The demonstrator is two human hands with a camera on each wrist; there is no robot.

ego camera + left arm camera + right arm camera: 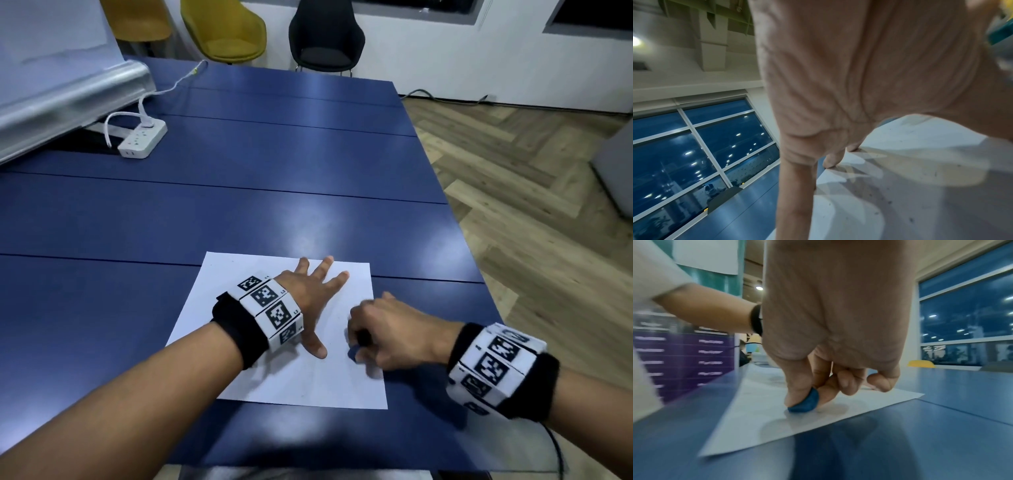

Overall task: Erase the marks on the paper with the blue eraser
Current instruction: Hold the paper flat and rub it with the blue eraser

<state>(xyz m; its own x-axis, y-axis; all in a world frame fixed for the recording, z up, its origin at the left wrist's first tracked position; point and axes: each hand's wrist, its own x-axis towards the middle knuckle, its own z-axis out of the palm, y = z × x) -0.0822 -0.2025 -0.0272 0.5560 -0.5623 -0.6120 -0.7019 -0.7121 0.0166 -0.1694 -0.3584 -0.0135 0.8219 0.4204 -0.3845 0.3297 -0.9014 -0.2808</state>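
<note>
A white sheet of paper (274, 373) lies on the blue table near its front edge. My left hand (308, 294) rests flat on the sheet with its fingers (337, 278) spread, holding it down. My right hand (383, 332) sits over the sheet's right side and pinches the blue eraser (804, 402) between thumb and fingers, its lower end against the paper (760, 410). In the head view only a small blue tip of the eraser (353, 353) shows below the fist. Dark crumbs dot the paper (920, 203) in the left wrist view. No clear marks show.
The blue table (239, 205) stretches ahead. A white power strip (142, 138) with a cable sits at the far left beside a rolled screen (68, 99). Yellow and black chairs (325, 34) stand beyond the far edge. Wooden floor (531, 205) lies to the right.
</note>
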